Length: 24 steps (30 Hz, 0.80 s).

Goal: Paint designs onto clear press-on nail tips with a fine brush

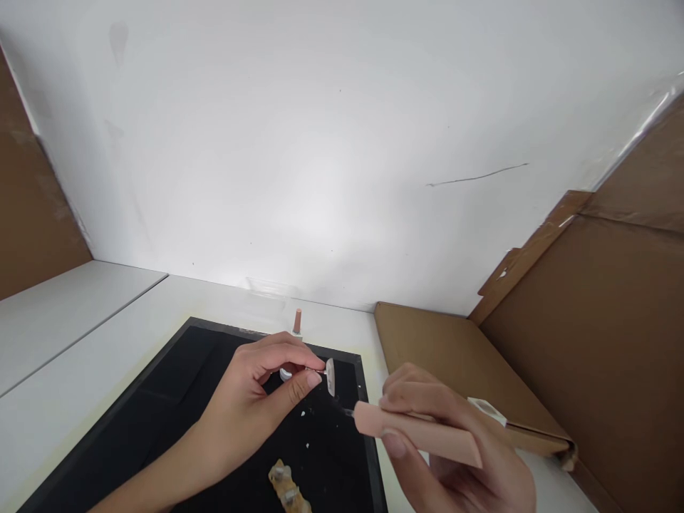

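Observation:
Between the thumb and fingers of my left hand (261,399) is a thin stem, and at its end stands a small pale false nail tip (330,377). My right hand (459,449) is closed around the pink handle of a nail polish brush (422,432). The brush's thin end points left, a little below the nail tip and apart from it. Both hands are over the right part of a black board (176,399). Partly hidden under my left hand is a small round whitish thing (286,374).
A small pink-topped bottle (298,321) stands behind the board. At the front lies a yellowish strip (288,488) with clear pieces on it. On the right are a flat cardboard box (443,349) and a small white block (486,411). A white wall (299,142) rises behind.

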Tool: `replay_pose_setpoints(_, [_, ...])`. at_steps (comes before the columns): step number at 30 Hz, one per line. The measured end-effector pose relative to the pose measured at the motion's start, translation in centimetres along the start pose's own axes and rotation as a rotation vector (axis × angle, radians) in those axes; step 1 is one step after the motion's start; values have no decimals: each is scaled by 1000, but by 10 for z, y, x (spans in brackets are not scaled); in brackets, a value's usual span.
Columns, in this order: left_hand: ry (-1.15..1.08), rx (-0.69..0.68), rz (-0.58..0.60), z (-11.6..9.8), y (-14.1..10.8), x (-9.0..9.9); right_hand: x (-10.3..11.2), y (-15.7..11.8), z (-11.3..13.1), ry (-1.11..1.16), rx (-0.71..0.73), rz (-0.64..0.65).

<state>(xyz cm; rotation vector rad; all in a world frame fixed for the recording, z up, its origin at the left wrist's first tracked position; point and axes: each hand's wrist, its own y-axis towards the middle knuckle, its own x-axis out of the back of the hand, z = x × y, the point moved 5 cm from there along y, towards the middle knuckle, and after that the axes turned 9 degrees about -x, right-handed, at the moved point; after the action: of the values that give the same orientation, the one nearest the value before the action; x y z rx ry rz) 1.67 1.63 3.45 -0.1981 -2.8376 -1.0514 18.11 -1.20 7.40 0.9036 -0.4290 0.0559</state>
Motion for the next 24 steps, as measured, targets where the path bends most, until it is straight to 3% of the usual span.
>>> replay_pose_setpoints(6, [52,-23,20,-2,-3,-2,4,-7,-3,-20,-69,-152])
replay_pose_setpoints(14, [73,-58,-2,-8,1,-1,1,0,5,-67,1,25])
replay_pose_setpoints(22, [106,-83,-6,-7,-2,-1,3,-2,5,-82,-25,-104])
replay_pose_setpoints(24, [117,-98,-10,-9,-2,-2,1,-3,6,-113,-9,-81])
